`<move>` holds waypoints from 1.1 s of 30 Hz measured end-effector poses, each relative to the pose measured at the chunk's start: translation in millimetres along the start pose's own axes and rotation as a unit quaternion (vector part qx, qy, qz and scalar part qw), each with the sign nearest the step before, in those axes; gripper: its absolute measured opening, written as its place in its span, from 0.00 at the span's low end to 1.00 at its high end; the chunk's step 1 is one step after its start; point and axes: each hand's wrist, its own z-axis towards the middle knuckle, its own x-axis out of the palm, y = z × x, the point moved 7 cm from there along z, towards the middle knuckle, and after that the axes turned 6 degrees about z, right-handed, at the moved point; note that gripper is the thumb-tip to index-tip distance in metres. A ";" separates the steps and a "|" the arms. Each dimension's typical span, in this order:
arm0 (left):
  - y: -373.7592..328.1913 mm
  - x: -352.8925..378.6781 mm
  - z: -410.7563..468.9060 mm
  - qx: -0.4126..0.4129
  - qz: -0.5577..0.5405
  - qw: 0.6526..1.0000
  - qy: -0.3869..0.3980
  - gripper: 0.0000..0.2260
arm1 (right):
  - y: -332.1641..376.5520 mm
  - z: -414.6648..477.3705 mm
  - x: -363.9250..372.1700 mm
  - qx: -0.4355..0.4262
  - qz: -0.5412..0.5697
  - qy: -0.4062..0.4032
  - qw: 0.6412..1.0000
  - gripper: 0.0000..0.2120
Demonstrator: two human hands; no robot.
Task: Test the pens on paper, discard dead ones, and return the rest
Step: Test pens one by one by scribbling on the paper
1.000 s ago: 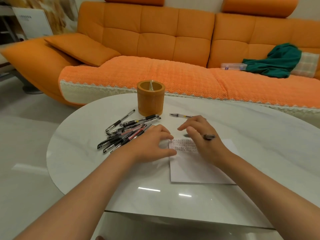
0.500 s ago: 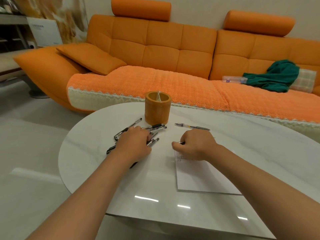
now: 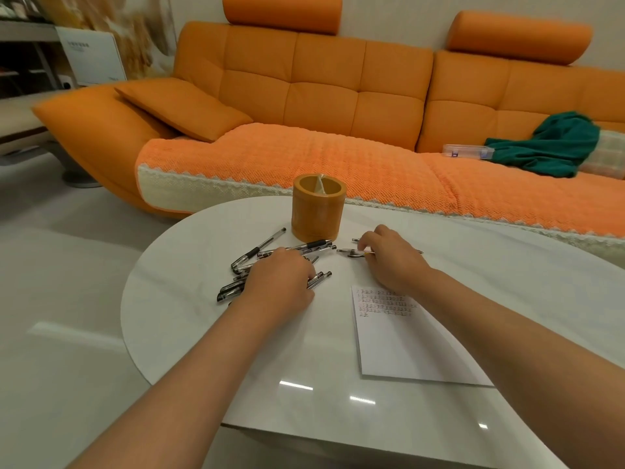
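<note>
Pens (image 3: 257, 249) lie in a loose heap at the centre of the frame, under the left hand (image 3: 280, 280), which covers them palm down. Its fingertips are hidden, so I cannot tell if it grips one. To the right, the right hand (image 3: 394, 258) curls its fingers around a single pen (image 3: 350, 253) that lies flat on the desk (image 3: 189, 299). The pens look light, stiff and smooth, so I think they will roll and slip easily on the glossy white top. The dark rubber sleeve near the tip seems the best place to pinch. Just behind stands the round orange holder (image 3: 318, 211), with a divider inside. At lower right lies the paper (image 3: 406, 346), thin, with rows of small marks at its top. Beyond is an orange sofa (image 3: 321, 89).
</note>
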 end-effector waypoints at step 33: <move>-27.1 -12.8 -0.2 0.040 -0.069 0.996 0.024 0.09 | 25.6 -81.4 -35.0 -0.141 0.032 -0.065 0.987 0.09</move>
